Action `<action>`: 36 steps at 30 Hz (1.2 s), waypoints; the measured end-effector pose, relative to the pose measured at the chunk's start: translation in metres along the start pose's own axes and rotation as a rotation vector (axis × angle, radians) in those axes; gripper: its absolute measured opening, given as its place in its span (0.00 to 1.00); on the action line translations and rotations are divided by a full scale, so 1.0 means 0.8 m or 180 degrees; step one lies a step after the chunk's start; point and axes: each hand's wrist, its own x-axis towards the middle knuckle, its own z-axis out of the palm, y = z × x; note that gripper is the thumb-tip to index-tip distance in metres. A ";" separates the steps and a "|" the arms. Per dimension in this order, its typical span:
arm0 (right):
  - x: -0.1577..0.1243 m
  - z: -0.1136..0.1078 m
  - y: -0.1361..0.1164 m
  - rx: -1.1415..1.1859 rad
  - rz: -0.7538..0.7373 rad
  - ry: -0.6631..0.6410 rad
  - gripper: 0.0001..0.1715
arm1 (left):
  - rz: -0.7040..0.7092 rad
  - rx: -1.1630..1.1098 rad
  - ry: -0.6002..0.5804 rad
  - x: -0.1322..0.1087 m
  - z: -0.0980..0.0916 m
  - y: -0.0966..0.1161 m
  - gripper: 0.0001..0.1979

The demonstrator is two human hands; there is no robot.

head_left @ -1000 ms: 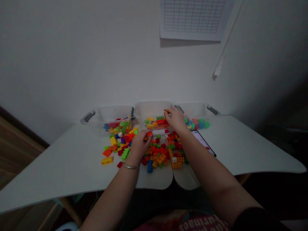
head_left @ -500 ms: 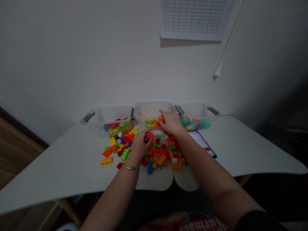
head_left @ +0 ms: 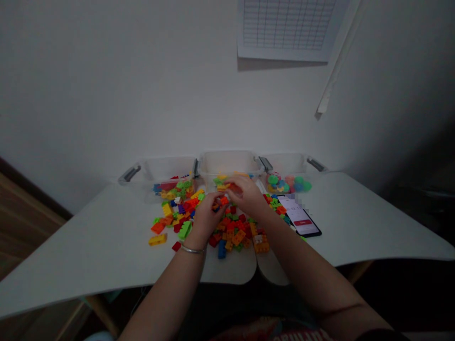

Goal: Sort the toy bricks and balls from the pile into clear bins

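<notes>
1. While the white surface runs back toward the wall, three see-through bins stand in a row along its far side: left bin, middle bin, right bin. Each has small coloured pieces in it.
2. Brick pile: loose on the surface, between the bins and the person, both hands over its far part. Mixed colours, no common axis. Spreads left past the left wrist and right under the right forearm.
3. Right hand: across the pile's far side, fingers curled left toward the left fingertips. Overlaps the middle bin's near wall in view; can't tell if it's over the rim. Right grip: can't tell if it's closed on anything.
4. Left hand: nearer the person, bracelet on wrist. Left grip: thumb and fingers together on a brick.
5. Phone: just right of the right forearm, screen up.
6. Blue brick: near edge of pile, long axis toward the person, nearer the left hand.
7. Orange-red brick: at the left fingertips, just nearside and left of the right fingers. Middle bin lies straight beyond. Long axis too small to read.
</notes>
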 end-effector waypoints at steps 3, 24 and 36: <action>-0.013 0.011 -0.003 0.0468 0.0322 -0.0241 0.15 | 0.0005 -0.0026 0.0030 0.001 0.000 -0.001 0.11; -0.042 0.038 0.020 0.1625 0.1199 -0.0138 0.10 | 0.0336 0.0116 0.0010 0.001 -0.002 0.000 0.07; 0.010 -0.029 0.038 -0.0009 0.0402 0.1103 0.10 | 0.0397 0.0430 -0.0378 0.000 -0.007 0.004 0.07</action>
